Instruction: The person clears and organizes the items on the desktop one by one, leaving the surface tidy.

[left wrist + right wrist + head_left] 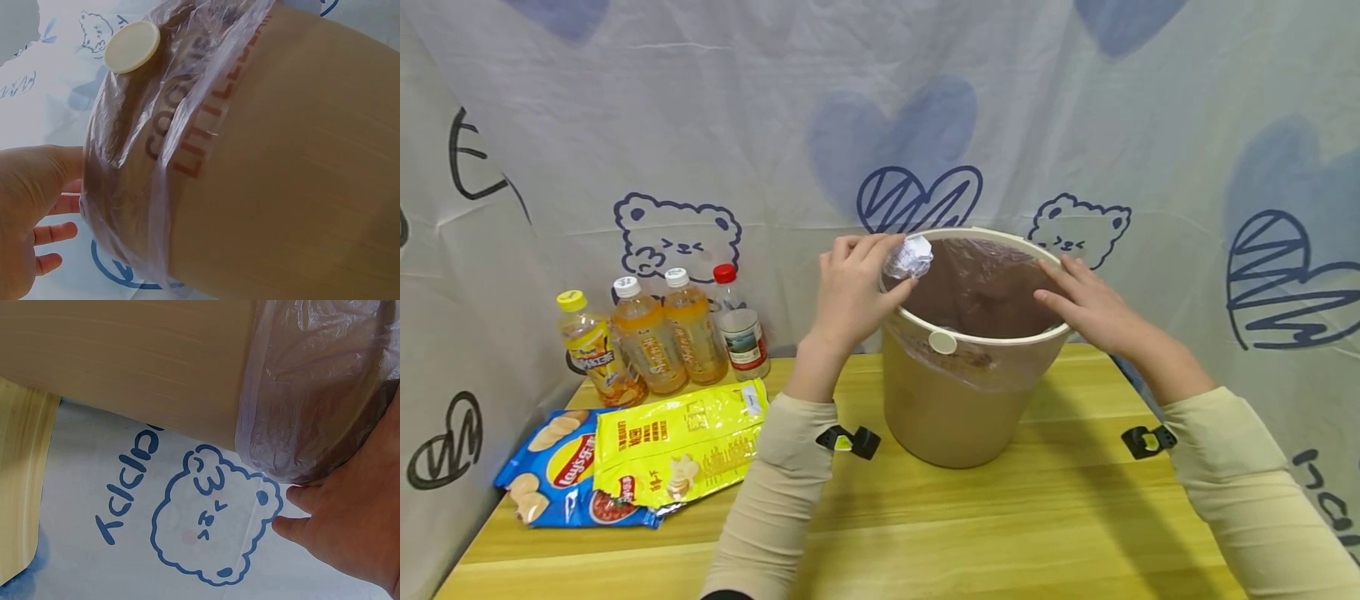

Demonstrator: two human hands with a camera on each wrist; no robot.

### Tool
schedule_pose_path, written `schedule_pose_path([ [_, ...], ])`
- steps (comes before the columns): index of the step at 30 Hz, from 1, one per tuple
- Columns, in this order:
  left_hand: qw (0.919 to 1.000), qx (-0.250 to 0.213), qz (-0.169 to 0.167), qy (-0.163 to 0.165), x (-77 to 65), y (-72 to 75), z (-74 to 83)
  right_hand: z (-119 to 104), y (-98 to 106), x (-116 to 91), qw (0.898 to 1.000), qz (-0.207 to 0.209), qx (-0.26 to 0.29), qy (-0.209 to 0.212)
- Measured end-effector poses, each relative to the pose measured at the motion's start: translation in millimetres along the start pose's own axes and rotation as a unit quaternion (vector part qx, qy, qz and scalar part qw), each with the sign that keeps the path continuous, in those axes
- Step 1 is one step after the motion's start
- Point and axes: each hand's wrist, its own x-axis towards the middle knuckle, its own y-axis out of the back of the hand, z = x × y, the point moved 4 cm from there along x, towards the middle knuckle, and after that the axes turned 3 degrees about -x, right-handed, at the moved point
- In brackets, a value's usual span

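A tan trash bin (958,408), lined with a clear plastic bag (985,283), stands upright on the table. At the left of its rim my left hand (857,287) pinches a white crumpled paper ball (910,257) between thumb and fingers. The left wrist view shows that hand (31,206) beside the bagged rim, the paper hidden there. My right hand (1093,308) rests at the right side of the rim, its fingers extended over the edge. From the right wrist, this hand (356,512) is seen against the bag-covered wall.
Left on the table, several bottles stand in a row, from a yellow-capped bottle (597,350) to a red-capped bottle (741,325). Before them lie a blue chip bag (561,475) and a yellow chip bag (681,442), overlapping. A printed cloth (775,125) hangs behind.
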Motion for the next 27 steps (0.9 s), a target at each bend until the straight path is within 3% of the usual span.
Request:
schedule_pose_path([
  [8, 0.9998, -0.012, -0.013, -0.007, 1.3, -6.4, 5.0, -0.9, -1.1, 0.4, 1.0, -0.005, -0.001, -0.003],
  [27, 0.9968, -0.013, -0.079, 0.004, 13.5, -15.0, 14.3, 1.1, -1.1, 0.2, 1.0, 0.0, 0.004, -0.006],
])
